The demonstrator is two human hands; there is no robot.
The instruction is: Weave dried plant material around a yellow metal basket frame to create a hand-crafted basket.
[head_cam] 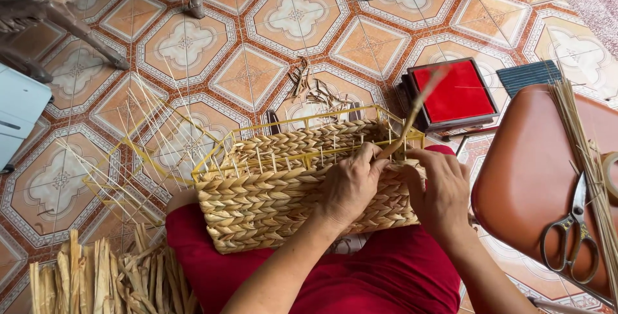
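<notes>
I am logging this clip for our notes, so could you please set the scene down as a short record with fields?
Setting: patterned tile floor, seen from above
Left hand: pressed on the woven basket at its upper edge
Right hand: pinching a fibre strand at the basket's rim
Basket: braided straw over a yellow wire frame, resting on the lap
Nearby: scissors on a brown seat; a red-topped box; loose dried strips

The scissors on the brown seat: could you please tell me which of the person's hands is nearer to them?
Right. The right hand works at the basket rim, just left of the scissors; the left hand lies farther left.
</notes>
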